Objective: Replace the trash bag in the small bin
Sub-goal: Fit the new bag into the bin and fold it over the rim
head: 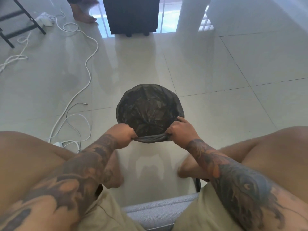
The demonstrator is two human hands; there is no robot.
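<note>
A small round bin stands on the tiled floor between my knees, fully covered by a black trash bag (148, 107) that lines its inside and wraps over its rim. My left hand (124, 133) and my right hand (179, 130) both grip the bag's edge at the near side of the rim. Between the two fists the plastic is bunched into a tight dark band. The bin's own wall is hidden under the bag.
White cables (86, 67) snake over the floor on the left, with a power strip (44, 19) at the back. A black metal frame (25, 27) stands far left, a dark cabinet (131, 14) at the back centre. Another person's bare foot (83, 13) is near it. I sit on a grey seat (158, 212).
</note>
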